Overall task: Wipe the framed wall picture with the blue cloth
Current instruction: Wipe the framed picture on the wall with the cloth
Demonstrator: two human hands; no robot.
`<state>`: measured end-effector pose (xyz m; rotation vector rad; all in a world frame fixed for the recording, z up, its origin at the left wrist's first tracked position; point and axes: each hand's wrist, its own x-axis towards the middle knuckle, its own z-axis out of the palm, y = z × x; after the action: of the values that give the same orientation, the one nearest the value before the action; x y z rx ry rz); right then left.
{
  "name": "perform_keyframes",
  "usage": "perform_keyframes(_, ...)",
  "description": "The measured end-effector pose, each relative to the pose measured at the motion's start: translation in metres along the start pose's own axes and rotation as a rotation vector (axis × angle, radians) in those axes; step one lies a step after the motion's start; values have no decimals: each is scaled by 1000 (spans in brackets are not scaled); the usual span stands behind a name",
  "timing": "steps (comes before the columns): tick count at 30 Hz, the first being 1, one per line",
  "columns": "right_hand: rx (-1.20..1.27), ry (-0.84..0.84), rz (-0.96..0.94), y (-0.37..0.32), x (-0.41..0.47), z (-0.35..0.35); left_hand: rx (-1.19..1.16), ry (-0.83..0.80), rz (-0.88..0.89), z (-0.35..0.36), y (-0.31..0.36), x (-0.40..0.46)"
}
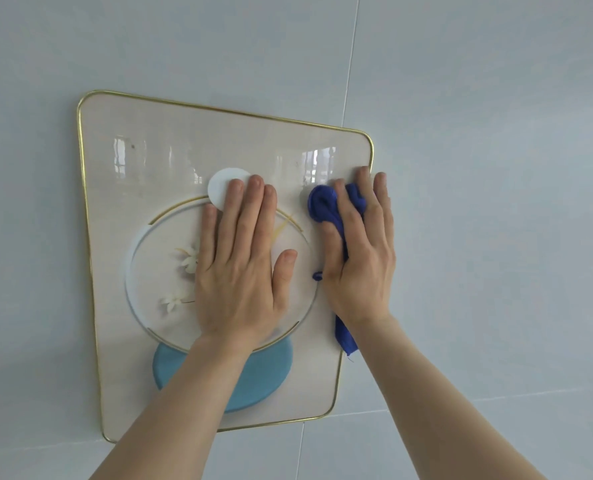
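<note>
The framed picture (142, 140) hangs on the wall, beige with a thin gold rim, a round flower motif and a light blue disc at the bottom. My left hand (243, 265) lies flat on its middle, fingers spread and pointing up, holding nothing. My right hand (361, 258) presses the bunched blue cloth (326, 206) against the picture's right side, close to the gold edge. Part of the cloth bulges out above my fingers and a tail of it hangs below my wrist.
Pale grey wall tiles (496, 202) surround the picture, with thin grout lines running up at the right and across below the frame. The glossy picture surface shows window reflections (317, 164) near its top.
</note>
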<state>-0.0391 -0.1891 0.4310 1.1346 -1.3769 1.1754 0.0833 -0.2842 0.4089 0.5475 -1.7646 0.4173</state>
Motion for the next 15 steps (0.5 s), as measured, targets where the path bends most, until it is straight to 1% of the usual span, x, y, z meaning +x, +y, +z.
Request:
perform_keyframes(7,2,-4,-74,3,-16,4,-26,57,-3,4,1,1)
perform_keyframes(12,-52,-152,-203,8,-52,-5,-59,77,-5,3,1,1)
perform_keyframes(15,-81,-248,-230,15,-81,-17,-54,62,7,3,-1,1)
